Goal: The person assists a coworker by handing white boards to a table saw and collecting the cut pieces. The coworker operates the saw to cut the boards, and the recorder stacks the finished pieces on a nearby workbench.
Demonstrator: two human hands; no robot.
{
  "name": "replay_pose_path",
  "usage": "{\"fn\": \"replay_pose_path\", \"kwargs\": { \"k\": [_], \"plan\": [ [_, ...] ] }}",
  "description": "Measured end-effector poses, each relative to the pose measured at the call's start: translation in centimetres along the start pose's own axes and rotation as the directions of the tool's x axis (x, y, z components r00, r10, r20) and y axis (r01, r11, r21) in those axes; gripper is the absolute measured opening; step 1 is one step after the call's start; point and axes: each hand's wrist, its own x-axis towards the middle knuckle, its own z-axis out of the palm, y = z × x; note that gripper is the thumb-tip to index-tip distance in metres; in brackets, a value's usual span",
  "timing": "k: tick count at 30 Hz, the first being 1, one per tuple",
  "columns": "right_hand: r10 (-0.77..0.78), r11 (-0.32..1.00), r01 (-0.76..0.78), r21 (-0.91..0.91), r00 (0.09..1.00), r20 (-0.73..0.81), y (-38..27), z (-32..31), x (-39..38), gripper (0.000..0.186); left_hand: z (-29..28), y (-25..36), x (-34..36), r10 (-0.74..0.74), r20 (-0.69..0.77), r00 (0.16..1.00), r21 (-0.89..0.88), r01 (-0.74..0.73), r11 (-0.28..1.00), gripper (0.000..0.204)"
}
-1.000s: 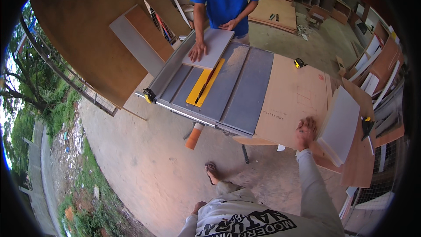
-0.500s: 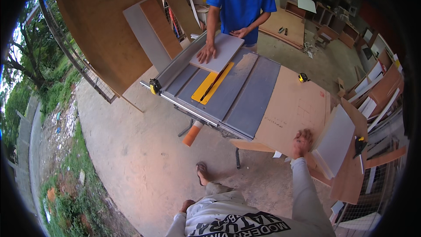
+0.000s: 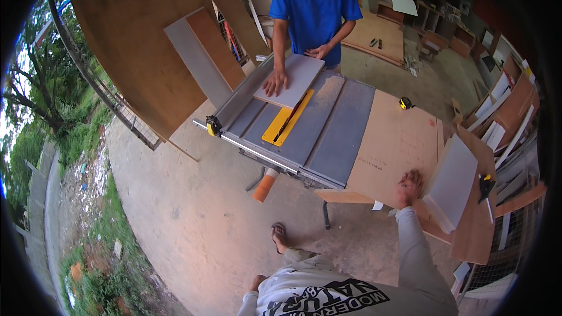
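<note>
A table saw (image 3: pixel 328 134) stands on a bare concrete floor (image 3: pixel 193 210), its grey top crossed by a yellow insert (image 3: pixel 287 122). A pale grey board (image 3: pixel 290 79) lies flat on its far end. Butted against the saw's right side is a brown plywood sheet (image 3: pixel 398 146) — a small yellow tape measure (image 3: pixel 404 103) sits on its far edge. On the sheet's right part lie light grey panels (image 3: pixel 453 181), stacked loosely.

No packages, labels, signs or screens visible (only bare boards).
</note>
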Motion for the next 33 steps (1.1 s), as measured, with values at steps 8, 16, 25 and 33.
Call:
{"fn": "replay_pose_path", "kwargs": {
  "k": [8,16,25,33],
  "plan": [
    [-0.007,1.000,0.007,-0.025,1.000,-0.028,1.6,0.6,-0.2,0.036,-18.7,26.4,8.6,0.274,-0.515,0.812,0.058,-0.287,0.956,0.049],
    [-0.043,0.999,0.042,0.009,0.995,0.094,-0.5,-1.4,0.4,0.035,-37.1,56.9,-9.0,0.833,-0.540,-0.124,0.655,-0.683,0.323,0.059],
    [-0.032,0.999,0.031,0.033,0.999,0.035,-1.2,-2.5,0.3,0.033,-37.6,56.3,-11.4,0.764,-0.641,-0.070,0.583,-0.691,0.426,0.053],
    [-0.038,0.996,0.034,0.080,0.999,0.037,0.7,1.3,0.8,0.035,-38.9,57.6,-12.3,0.774,-0.633,-0.013,0.556,-0.703,0.444,0.051]
  ]
}}
